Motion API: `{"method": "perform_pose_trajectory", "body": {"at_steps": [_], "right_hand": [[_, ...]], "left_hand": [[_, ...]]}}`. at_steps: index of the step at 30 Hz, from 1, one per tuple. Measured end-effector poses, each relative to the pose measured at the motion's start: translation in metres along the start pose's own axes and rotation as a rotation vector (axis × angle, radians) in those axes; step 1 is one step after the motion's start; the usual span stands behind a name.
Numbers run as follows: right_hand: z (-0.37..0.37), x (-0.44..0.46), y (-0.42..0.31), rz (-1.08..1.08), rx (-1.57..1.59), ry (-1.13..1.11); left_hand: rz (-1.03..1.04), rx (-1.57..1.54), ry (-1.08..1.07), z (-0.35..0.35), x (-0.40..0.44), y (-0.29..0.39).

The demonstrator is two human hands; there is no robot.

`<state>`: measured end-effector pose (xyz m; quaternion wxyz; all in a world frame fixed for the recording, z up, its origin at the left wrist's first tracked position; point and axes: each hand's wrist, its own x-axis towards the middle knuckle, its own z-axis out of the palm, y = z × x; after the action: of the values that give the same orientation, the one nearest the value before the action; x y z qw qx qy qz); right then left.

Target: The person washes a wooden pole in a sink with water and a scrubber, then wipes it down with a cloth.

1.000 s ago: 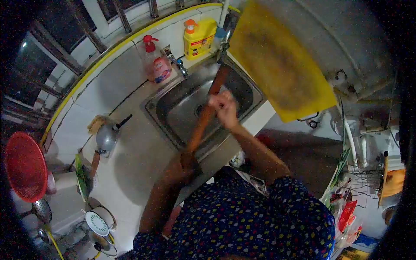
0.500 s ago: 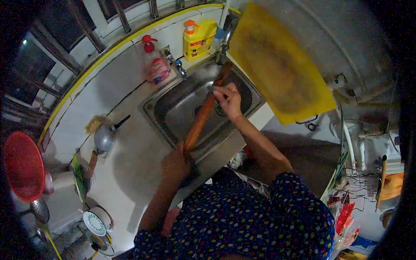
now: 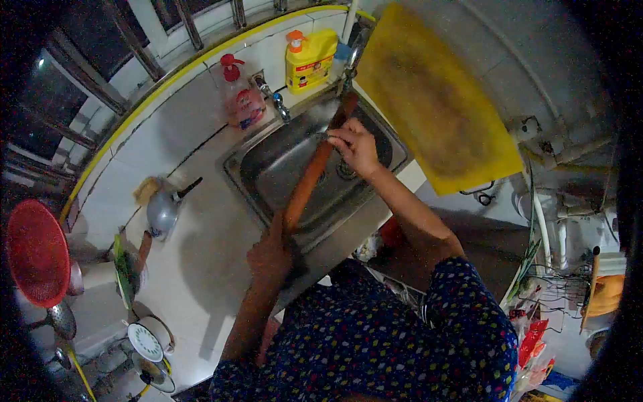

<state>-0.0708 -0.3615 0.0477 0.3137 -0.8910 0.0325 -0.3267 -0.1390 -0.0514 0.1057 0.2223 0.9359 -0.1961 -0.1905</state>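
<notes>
A long reddish-brown stick-like item slants across the metal sink, its far end near the sink's back corner. My left hand is wrapped round the near end at the sink's front left edge. Above the basin, my right hand is pinched at the item's upper part; a small thing between its fingertips is too unclear to name. The drain shows beneath my right hand.
Behind the sink stand a faucet, a pink pump bottle and a yellow bottle. A yellow board leans at the right. Left are a ladle, a red basket and a lidded pot.
My right hand has moved slightly up the item and then a little back, staying pinched at it. My left hand keeps its hold at the near end.
</notes>
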Motion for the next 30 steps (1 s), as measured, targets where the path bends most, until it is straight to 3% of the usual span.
{"method": "perform_pose_trajectory", "body": {"at_steps": [2,6,8,11,13,15,16,19,22,23,25,26,30], "right_hand": [[-0.005,0.008,0.009,0.008,0.071,-0.029],[-0.021,0.051,0.031,0.217,-0.139,0.262],[-0.015,0.044,0.029,0.229,-0.327,0.146],[-0.002,0.015,0.02,0.066,-0.175,-0.039],[-0.012,0.024,0.038,0.039,-0.183,-0.036],[-0.029,0.042,0.041,0.375,-0.4,0.056],[-0.031,0.044,0.046,0.372,-0.399,0.059],[-0.023,0.034,0.051,0.316,-0.433,0.027],[0.0,0.007,0.029,-0.009,-0.229,-0.14],[-0.003,0.011,0.029,-0.003,-0.228,-0.143],[-0.014,0.031,0.04,0.193,-0.422,-0.086],[-0.016,0.043,0.054,0.374,-0.533,-0.174],[0.007,0.03,0.065,0.236,-0.617,-0.264]], "left_hand": [[0.015,0.019,0.011,0.007,-0.003,-0.006],[-0.005,0.066,-0.028,0.005,-0.003,-0.004],[0.032,0.065,0.006,0.017,-0.002,-0.008],[0.04,0.095,0.063,0.02,-0.002,-0.012],[0.029,0.129,0.06,0.022,-0.005,-0.017],[0.056,0.141,0.038,0.026,-0.008,-0.022],[0.057,0.142,0.042,0.027,-0.008,-0.022],[0.079,0.124,0.084,0.031,-0.008,-0.021],[0.03,0.125,0.054,0.025,-0.004,-0.014],[0.014,0.109,0.047,0.018,-0.008,-0.011],[-0.001,0.095,0.036,0.013,-0.012,-0.011],[0.033,0.088,0.047,0.017,-0.011,-0.016],[0.071,0.064,0.097,0.027,-0.004,-0.02]]}}
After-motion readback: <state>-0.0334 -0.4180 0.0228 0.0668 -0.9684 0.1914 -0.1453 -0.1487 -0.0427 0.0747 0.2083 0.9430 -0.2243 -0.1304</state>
